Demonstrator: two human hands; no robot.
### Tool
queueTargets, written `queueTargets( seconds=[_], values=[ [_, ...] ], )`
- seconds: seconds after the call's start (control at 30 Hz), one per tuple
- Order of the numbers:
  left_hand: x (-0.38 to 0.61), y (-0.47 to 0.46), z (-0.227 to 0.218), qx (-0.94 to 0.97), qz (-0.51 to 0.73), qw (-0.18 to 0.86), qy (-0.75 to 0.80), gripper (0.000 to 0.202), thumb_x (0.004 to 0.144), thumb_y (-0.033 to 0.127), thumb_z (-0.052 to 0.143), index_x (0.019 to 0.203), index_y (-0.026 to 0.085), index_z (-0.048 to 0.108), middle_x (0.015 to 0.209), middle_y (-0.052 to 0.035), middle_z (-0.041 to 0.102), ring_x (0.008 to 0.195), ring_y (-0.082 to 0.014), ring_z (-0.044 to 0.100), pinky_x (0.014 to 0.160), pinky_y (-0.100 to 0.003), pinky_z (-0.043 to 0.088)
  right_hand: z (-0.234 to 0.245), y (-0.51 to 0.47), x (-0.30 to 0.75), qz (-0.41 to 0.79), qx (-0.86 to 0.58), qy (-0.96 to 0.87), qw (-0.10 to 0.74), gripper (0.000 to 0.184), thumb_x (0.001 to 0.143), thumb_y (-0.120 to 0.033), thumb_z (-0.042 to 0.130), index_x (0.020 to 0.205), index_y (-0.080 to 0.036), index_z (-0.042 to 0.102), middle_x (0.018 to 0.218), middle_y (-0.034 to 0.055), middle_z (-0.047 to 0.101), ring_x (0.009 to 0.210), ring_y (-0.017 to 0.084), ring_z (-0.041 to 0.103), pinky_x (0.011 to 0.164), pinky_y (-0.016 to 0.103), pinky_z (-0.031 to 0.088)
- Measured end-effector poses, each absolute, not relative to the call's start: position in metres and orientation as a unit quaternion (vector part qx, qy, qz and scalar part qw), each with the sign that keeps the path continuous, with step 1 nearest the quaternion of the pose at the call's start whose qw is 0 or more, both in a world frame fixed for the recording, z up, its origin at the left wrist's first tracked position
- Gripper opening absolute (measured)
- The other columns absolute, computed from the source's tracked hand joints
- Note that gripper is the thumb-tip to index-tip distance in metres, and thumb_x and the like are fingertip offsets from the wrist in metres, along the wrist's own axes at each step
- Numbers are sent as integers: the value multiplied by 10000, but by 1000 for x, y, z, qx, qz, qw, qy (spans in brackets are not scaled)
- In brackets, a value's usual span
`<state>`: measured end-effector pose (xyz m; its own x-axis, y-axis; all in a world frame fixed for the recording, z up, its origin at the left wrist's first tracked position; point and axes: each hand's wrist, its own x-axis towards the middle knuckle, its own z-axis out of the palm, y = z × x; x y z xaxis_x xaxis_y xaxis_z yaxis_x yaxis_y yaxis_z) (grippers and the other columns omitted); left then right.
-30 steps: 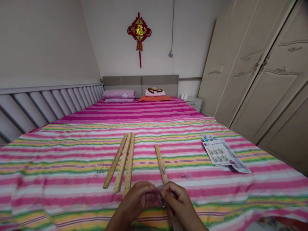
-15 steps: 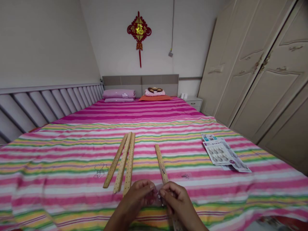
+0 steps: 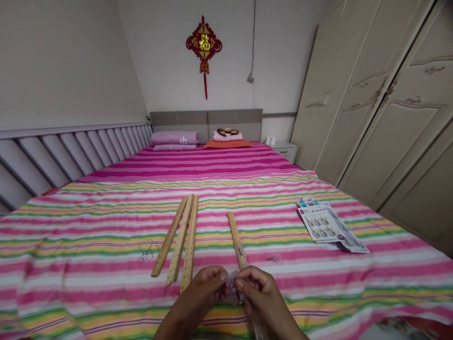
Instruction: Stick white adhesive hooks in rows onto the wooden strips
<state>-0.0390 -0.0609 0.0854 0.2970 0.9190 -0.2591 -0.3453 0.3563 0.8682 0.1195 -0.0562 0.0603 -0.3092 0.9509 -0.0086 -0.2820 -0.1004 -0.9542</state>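
Note:
Between my two hands is a small clear plastic bag [image 3: 232, 285] with shiny metal bits inside, too small to name. My left hand [image 3: 203, 293] pinches its left side with thumb and fingers. On the bag's right side, my right hand [image 3: 260, 295] is closed in a pinch. Under the hands runs a wooden strip with small holes [image 3: 233, 229], partly hidden by my right hand; a small metallic piece in clear plastic lies on it. Left of it, several similar wooden strips [image 3: 182, 236] lie fanned out. Another small clear packet [image 3: 272, 259] rests to the right.
A striped bedsheet [image 3: 106, 226] covers the bed. Blister packs [image 3: 320, 225] lie on the right, and a tangle of thin wire or string [image 3: 147, 250] on the left. Folded bedding [image 3: 175, 138] sits by the headboard. A railing [image 3: 71, 151] borders the left, a wardrobe [image 3: 382, 132] the right.
Both hands stay almost in place. The clear bag between them has shifted slightly and shows a little more. The strips and packs have not moved.

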Motion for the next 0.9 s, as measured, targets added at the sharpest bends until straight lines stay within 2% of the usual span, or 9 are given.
queueTargets(
  seconds=[0.17,0.33,0.4,0.53,0.6,0.77,0.83,0.9],
  values=[
    [-30,-62,83,333,439,757,352,247,670,345,722,650,126,610,601,-2,558,582,-106,526,608,-240,408,59,-54,120,651,-345,-482,474,279,691,-397,701,725,-134,615,450,-55,552,318,40,433,343,146,304],
    [-22,-62,78,305,438,774,341,254,665,341,732,628,115,622,556,9,536,533,-83,489,605,-230,385,63,-55,120,644,-349,-482,482,274,691,-395,701,720,-137,616,438,-59,548,318,38,425,348,145,298],
    [-19,-63,76,296,432,785,330,250,669,337,728,618,114,626,546,4,538,529,-84,491,584,-220,369,63,-56,119,640,-354,-480,484,275,689,-397,703,709,-137,615,419,-65,536,312,37,414,348,146,292],
    [-13,-67,73,268,400,815,324,203,670,304,720,712,112,671,573,-17,577,547,-99,535,526,-192,339,59,-56,118,635,-368,-474,487,277,678,-386,715,667,-139,592,379,-81,496,299,35,402,340,142,274],
    [-10,-69,73,269,407,808,330,182,671,292,714,715,118,682,577,-22,597,537,-93,535,514,-180,327,56,-55,118,643,-368,-454,495,290,647,-379,742,676,-145,574,426,-80,523,285,26,403,321,136,260],
    [-9,-70,77,315,414,787,332,214,714,335,666,750,126,695,588,-38,619,514,-90,489,504,-188,294,57,-53,120,688,-348,-399,496,422,585,-362,788,909,-162,604,567,-73,580,271,16,425,300,135,256],
    [-10,-70,78,317,411,780,349,246,674,357,699,724,116,690,546,-14,569,474,-67,423,494,-190,275,60,-53,122,700,-344,-406,476,380,610,-359,775,884,-145,623,552,-63,580,276,12,422,305,133,235],
    [-10,-69,77,320,410,763,383,269,631,369,730,672,108,678,511,16,506,458,-50,364,487,-188,249,62,-53,122,708,-339,-403,471,306,624,-357,766,776,-134,623,517,-60,568,277,3,399,306,132,202]
  ],
)
